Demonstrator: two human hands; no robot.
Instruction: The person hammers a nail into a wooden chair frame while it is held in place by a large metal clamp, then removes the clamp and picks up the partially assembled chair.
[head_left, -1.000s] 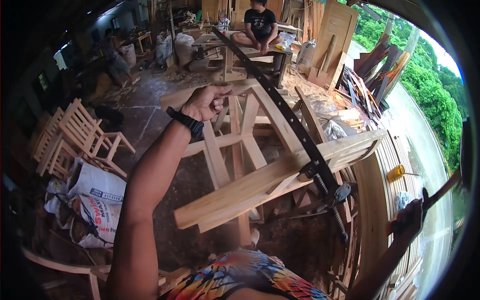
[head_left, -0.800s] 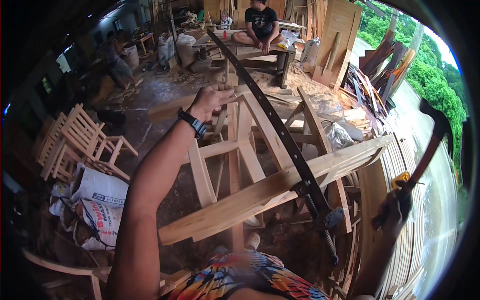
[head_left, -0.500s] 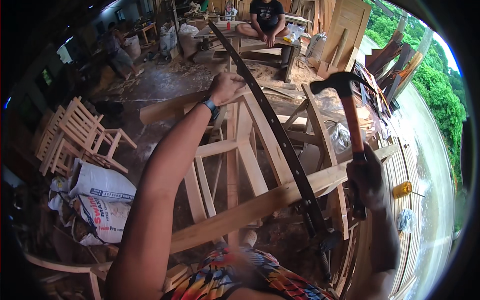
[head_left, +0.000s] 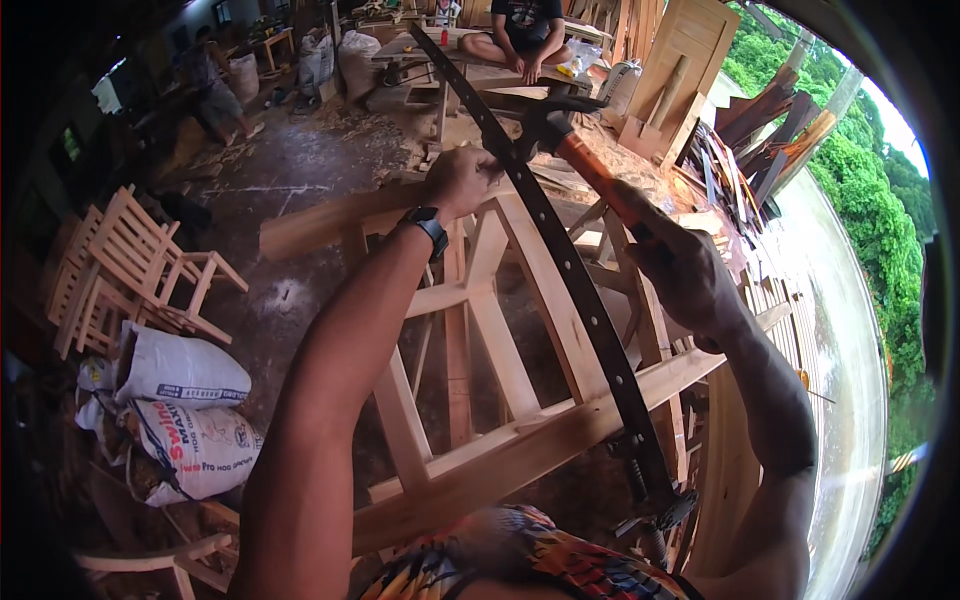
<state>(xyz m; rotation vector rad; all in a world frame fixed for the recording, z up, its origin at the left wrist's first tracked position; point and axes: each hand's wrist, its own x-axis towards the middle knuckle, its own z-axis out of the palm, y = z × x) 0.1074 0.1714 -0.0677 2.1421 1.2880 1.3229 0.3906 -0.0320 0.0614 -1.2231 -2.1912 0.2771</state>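
A claw hammer (head_left: 592,165) is gripped in my right hand (head_left: 680,262), its dark head beside the far part of a long dark bar clamp (head_left: 567,262). That perforated bar lies slantwise over a pale wooden frame (head_left: 505,350), with its screw end (head_left: 668,512) near my body. At the frame's far corner, my left hand (head_left: 465,182) is closed right beside the bar, a watch on its wrist. What the left fingers pinch, if anything, is hidden. A thick wooden beam (head_left: 490,470) crosses the near side of the frame, under the bar.
Stacked wooden chairs (head_left: 150,260) and filled sacks (head_left: 195,440) stand on the left. A person (head_left: 525,40) sits on a far workbench (head_left: 480,85), and another person (head_left: 212,90) is at the far left. Wood boards (head_left: 770,150) lean at the right.
My right hand has swung the hammer up and leftward, bringing its head from the right side to the bar near my left hand. The left hand stays by the bar; the view has shifted slightly.
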